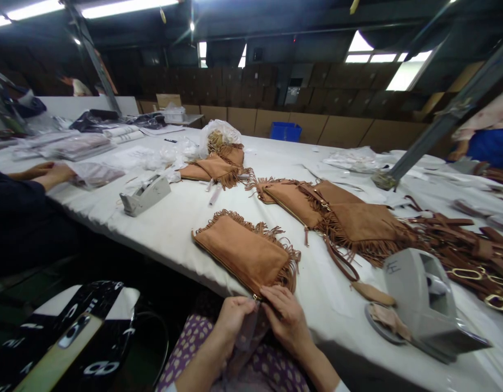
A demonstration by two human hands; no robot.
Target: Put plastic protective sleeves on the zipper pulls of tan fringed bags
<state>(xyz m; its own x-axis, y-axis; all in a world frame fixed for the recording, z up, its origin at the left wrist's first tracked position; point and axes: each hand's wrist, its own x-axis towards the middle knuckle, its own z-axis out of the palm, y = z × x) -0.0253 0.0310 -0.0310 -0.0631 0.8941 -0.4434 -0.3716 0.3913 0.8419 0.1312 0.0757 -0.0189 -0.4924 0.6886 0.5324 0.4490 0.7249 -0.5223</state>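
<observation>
A tan suede pouch with fringe lies at the table's front edge, its zipped side toward me. At its near corner is a small gold zipper pull. My left hand is closed in a pinch beside the pull, on a piece of clear plastic that hangs down over my lap. My right hand grips the pouch's near corner, with the fingers on top and the thumb by the zipper end. The fingertips partly hide what lies between the two hands.
More fringed pouches lie to the right, near brown straps with gold rings. A large tape dispenser stands at right, a smaller one at left. A co-worker's hands hold plastic at far left. A metal post rises from the table.
</observation>
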